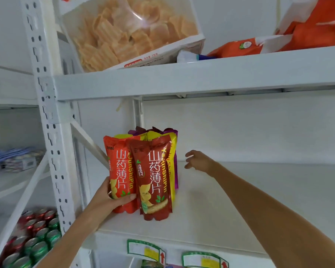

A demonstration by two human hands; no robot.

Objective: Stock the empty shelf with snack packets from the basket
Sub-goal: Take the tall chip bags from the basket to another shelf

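Note:
Several tall snack packets stand in a cluster at the left end of the white shelf [240, 200]. A dark red packet [155, 182] is in front, and an orange-red packet [120, 167] stands to its left. Yellow and purple packets [173, 149] stand behind them. My left hand [112, 198] grips the lower part of the orange-red packet, thumb across its front. My right hand [198, 161] hovers just right of the cluster with loose fingers, touching nothing. The basket is out of view.
The shelf above holds a large clear bag of chips [131, 29] and orange bags [298, 33]. A perforated white upright [50, 132] stands left of the packets. Drink cans [37, 236] fill a lower left shelf. Price labels [145, 250] hang on the shelf's front edge.

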